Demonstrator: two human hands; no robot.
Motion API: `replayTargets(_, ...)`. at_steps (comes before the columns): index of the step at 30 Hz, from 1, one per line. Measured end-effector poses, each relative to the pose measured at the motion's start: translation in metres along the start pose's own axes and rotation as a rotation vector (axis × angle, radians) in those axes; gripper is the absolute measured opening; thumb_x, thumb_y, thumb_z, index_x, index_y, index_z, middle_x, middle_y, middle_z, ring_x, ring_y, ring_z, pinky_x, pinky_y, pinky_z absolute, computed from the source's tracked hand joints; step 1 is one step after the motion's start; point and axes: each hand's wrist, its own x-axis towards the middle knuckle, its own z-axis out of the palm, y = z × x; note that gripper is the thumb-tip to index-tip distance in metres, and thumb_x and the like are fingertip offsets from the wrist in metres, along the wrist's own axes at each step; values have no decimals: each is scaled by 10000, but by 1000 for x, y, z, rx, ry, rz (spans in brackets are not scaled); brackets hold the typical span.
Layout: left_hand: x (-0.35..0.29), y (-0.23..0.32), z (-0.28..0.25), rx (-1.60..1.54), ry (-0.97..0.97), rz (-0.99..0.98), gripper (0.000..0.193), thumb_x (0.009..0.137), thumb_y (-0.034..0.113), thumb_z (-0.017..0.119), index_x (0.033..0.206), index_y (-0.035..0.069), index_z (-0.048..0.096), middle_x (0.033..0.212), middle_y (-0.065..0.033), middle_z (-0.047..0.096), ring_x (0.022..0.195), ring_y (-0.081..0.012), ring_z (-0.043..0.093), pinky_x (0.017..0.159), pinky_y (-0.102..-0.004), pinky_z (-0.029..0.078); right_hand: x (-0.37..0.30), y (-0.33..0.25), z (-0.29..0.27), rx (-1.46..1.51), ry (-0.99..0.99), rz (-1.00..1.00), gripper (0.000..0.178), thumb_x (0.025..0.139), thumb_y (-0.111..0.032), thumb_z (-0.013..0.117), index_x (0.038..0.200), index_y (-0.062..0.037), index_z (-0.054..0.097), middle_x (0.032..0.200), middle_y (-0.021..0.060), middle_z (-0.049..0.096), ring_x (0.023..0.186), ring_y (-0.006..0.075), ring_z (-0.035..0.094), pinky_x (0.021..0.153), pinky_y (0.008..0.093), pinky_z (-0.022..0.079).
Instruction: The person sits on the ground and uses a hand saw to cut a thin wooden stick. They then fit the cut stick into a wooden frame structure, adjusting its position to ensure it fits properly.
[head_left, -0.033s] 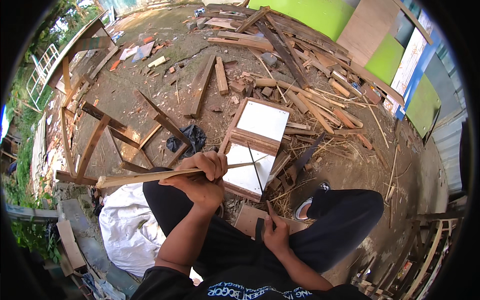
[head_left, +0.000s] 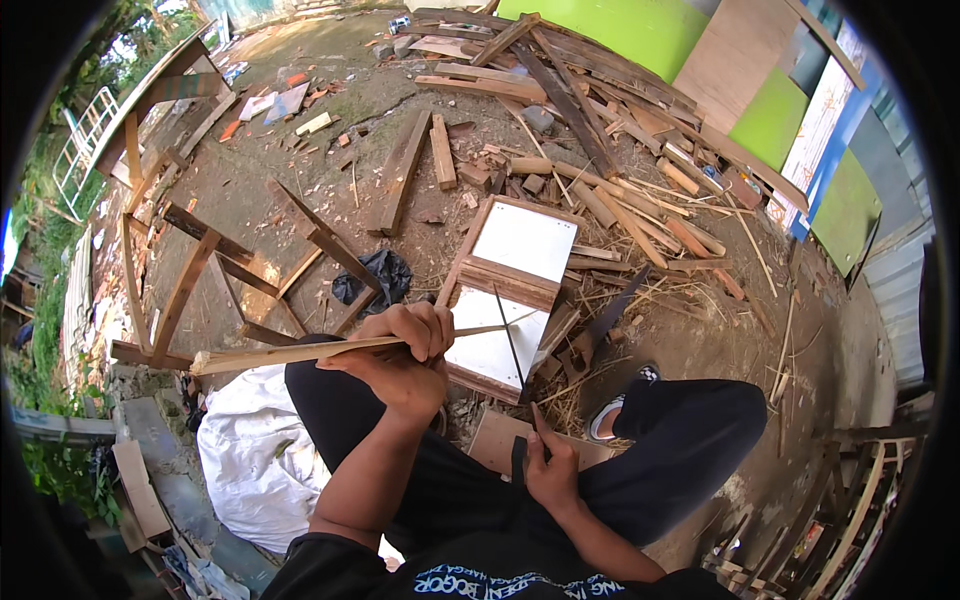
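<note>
My left hand point(head_left: 405, 350) is closed around a long, pale wooden strip point(head_left: 290, 355). The strip's thick end points left, and its thin tip reaches over the lower white panel point(head_left: 480, 345) of a wood-framed piece. Lower and to the right, my right hand point(head_left: 553, 468) is wrapped around a dark-handled tool point(head_left: 519, 460); its exact kind is unclear. Ahead of that hand, a thin dark blade-like line point(head_left: 512, 340) crosses the same panel, apart from my left hand. Fingers hide part of the handle. The upper white panel point(head_left: 525, 240) lies farther away.
Scrap timber point(head_left: 640, 215) is heaped beyond the panels, at right. Wooden frames point(head_left: 240, 270) and a black plastic bag point(head_left: 375, 277) sit on the left. Beside my left leg bulges a white sack point(head_left: 255, 460). A flat board point(head_left: 495, 440) rests between my legs.
</note>
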Motion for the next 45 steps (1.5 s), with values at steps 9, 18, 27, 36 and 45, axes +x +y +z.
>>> replayTargets(9, 6, -3, 1, 57, 21, -5, 919, 837, 949, 142, 603, 89, 369, 529, -5, 307, 478, -151, 277, 493, -306, 243, 5, 6, -5, -50, 5, -23, 420, 1069, -190, 527, 1468, -63, 565, 745, 164, 648, 689, 147, 631, 660, 317, 494)
replayTargets(18, 8, -5, -4, 50, 14, -10, 936, 815, 966, 102, 605, 92, 366, 529, -5, 310, 480, -148, 265, 485, -306, 224, 6, -1, -11, -55, -51, 52, 425, 1041, -120, 560, 1464, -71, 567, 1030, 286, 721, 969, 364, 743, 786, 362, 541)
replayTargets(27, 12, -7, -6, 21, 9, -10, 921, 832, 955, 101, 609, 99, 357, 521, -1, 299, 457, -139, 224, 472, -301, 211, 8, -13, -16, -55, -66, 79, 424, 1046, -140, 552, 1463, -66, 559, 1058, 310, 705, 1022, 364, 737, 818, 373, 540)
replayTargets(36, 23, -4, 4, 77, 77, 32, 802, 941, 862, 161, 645, 132, 312, 526, 17, 232, 440, -123, 179, 438, -286, 192, 11, 19, -15, -42, -41, 175, 418, 1063, -209, 535, 1457, -77, 571, 758, 216, 627, 683, 222, 619, 713, 369, 515)
replayTargets(45, 59, 10, -44, 4, 395, 67, 706, 1000, 768, 328, 737, 121, 430, 589, 12, 317, 497, -115, 283, 476, -268, 268, 11, 50, -14, 279, -120, 376, 437, 1106, -264, 504, 1518, -117, 521, 705, -9, 523, 462, 63, 457, 402, 242, 395)
